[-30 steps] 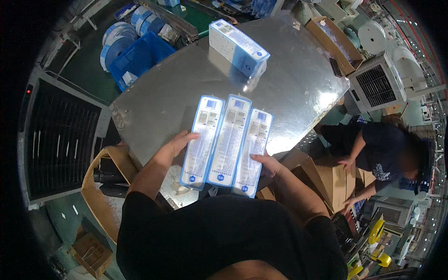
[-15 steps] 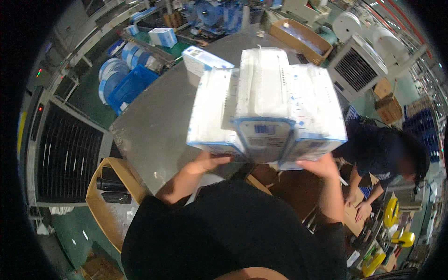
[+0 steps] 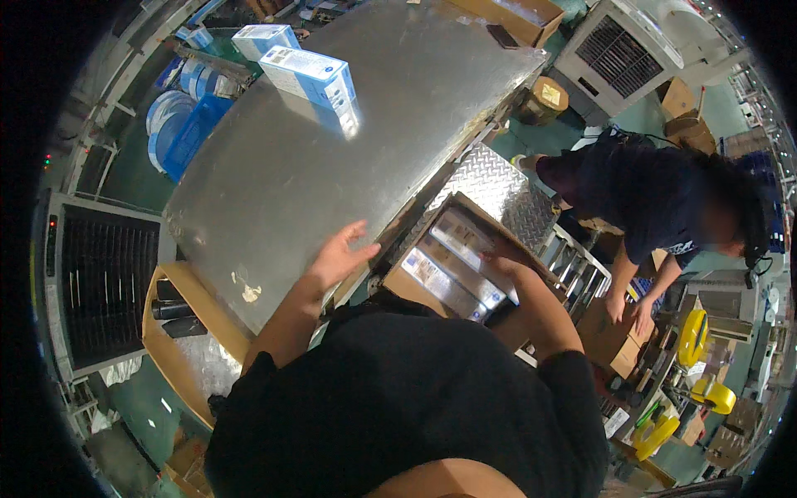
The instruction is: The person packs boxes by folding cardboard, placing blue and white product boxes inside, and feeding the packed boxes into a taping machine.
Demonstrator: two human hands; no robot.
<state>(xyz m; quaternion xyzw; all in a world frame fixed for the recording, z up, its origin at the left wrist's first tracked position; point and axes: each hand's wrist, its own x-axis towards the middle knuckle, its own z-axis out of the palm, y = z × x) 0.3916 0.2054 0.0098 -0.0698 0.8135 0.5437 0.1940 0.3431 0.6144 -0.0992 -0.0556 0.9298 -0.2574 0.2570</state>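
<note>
An open cardboard carton (image 3: 398, 280) stands beside the metal table, just right of my body. Inside it lie several white-and-blue boxes (image 3: 437, 278), packed side by side. My right hand (image 3: 508, 270) reaches over the carton's right side, fingers stretched toward the boxes and slightly blurred; it grips nothing that I can see. Empty and with fingers spread, my left hand (image 3: 342, 256) hovers by the table edge, left of the carton. Farther off, a white-and-blue box (image 3: 305, 75) rests on the table, with a similar box (image 3: 264, 40) behind it.
The metal table (image 3: 274, 191) fills the middle left. A carton with clear plastic (image 3: 195, 282) stands at lower left, near a dark-grilled cooler (image 3: 104, 282). To the right, a co-worker (image 3: 647, 191) handles a cardboard box (image 3: 610, 332) beside a roller conveyor (image 3: 577, 266) and yellow tape rolls (image 3: 691, 338).
Three white-and-blue boxes were held between both hands; now both hands are free of them and similar boxes lie in the carton. My right hand moved left, and my view turned toward the carton.
</note>
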